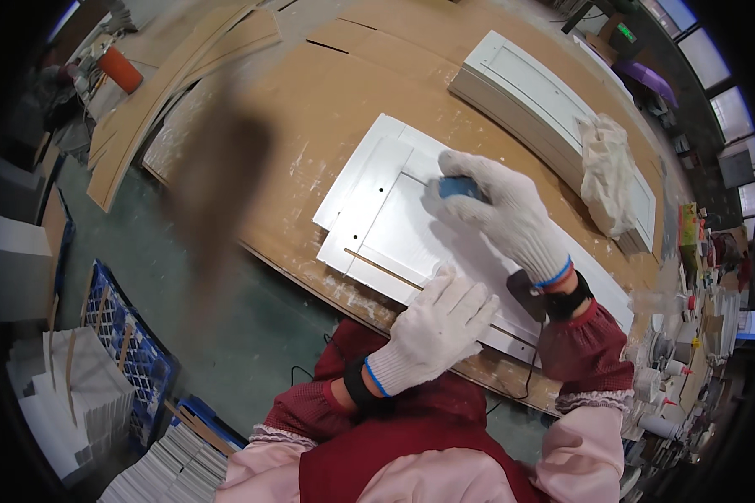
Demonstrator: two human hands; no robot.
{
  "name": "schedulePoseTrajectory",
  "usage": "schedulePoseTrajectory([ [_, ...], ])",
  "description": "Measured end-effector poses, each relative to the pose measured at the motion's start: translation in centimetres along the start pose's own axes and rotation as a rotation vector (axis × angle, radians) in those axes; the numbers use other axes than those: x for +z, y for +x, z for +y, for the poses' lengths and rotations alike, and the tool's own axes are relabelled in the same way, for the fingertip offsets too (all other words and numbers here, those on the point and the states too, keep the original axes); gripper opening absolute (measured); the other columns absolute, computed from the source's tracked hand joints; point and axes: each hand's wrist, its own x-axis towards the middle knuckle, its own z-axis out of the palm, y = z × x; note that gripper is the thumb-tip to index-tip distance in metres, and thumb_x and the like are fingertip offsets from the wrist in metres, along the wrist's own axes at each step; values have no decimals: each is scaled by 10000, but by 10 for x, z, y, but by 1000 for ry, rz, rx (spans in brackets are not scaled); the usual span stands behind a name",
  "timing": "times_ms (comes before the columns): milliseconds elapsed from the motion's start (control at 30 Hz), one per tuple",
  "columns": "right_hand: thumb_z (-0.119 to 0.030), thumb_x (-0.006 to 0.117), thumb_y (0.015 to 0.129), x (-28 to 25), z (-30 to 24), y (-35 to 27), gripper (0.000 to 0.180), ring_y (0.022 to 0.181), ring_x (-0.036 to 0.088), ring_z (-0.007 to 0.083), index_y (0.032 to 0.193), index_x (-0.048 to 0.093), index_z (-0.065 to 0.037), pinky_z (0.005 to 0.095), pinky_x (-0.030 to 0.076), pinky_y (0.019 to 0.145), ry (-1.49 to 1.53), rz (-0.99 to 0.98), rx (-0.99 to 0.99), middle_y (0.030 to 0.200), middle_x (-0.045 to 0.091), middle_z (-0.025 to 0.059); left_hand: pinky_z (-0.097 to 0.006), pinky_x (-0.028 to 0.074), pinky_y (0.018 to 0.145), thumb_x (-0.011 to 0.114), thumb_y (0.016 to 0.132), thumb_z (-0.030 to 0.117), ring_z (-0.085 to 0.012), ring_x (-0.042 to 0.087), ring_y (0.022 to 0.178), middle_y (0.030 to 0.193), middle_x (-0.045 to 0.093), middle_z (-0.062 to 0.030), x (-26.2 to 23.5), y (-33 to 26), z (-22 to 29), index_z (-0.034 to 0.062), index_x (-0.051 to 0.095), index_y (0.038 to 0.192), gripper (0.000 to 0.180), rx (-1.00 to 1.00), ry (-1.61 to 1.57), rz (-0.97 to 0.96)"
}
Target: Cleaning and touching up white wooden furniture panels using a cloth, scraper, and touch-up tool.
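Observation:
White panels (pixel 383 220) with grooved frame lines and small dark holes lie overlapped on the cardboard-covered table in front of me. My right hand (pixel 507 205), in a white knit glove, is closed around a small blue block (pixel 461 188) over the upper panel's face. Whether the block is a sanding sponge I cannot make out. My left hand (pixel 440 331), gloved the same way, rests flat with fingers stretched out at the near edge of the panels. Beside it runs a narrow slot along the panel.
A stack of white panels (pixel 524 80) stands at the far right of the table (pixel 310 109), a crumpled cream cloth (pixel 606 172) over it. Bottles crowd the right side. White boards and a blue plastic pallet (pixel 134 352) are at lower left. A blurred brown shape (pixel 226 168) hides part of the left.

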Motion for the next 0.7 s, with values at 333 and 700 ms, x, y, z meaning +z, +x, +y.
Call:
schedulePoseTrajectory([
  [333,-287,682,807,20,11,35,452,874,650,407,1177,558,-61,434,519,760,-159,-21,42,945,662,229,-419,495,895,652,673,135,-225,585,846,901,566,-55,20,-3,-5,52,618,1037,375,48,79,171],
  [700,-292,658,823,37,-10,42,419,890,657,397,1172,569,-76,449,521,770,-319,-5,71,949,675,208,-427,457,977,611,696,172,-227,582,915,913,568,-63,25,-7,-6,40,627,1081,407,17,91,165],
])
